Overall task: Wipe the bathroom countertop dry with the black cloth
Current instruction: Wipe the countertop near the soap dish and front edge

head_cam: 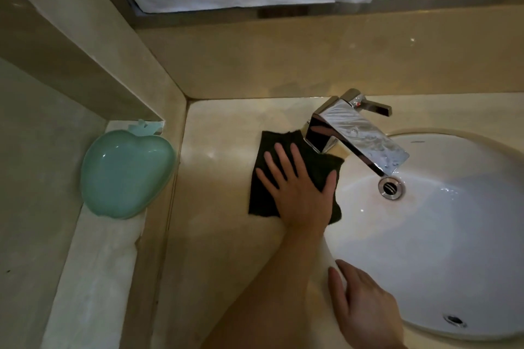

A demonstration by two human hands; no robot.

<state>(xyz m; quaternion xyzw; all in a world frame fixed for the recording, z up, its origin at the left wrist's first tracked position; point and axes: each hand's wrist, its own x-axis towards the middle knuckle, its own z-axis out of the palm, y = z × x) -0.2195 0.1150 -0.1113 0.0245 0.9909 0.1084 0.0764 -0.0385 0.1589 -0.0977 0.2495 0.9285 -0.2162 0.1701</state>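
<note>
Green apple-shaped dish (126,173) sits on a lower ledge (93,278) at far left, leaning against the bench's side wall. Bench (221,249) is beige stone, glossy. Black cloth (265,187) lies flat on the bench just left of the sink, its far right corner touching the tap base. One hand (297,190) presses flat on the cloth, fingers straight and spread, thumb out toward the sink; its forearm runs in from the near edge. Can't tell for sure which hand from the crossing arms; it reads as the left. Chrome tap (357,133) stands behind the cloth, spout over the basin, lever pointing right. Other hand (365,306), near right, rests open on the sink rim, fingers relaxed, holding nothing. White sink (453,235) fills the right side, drain (391,187) under the spout.
</note>
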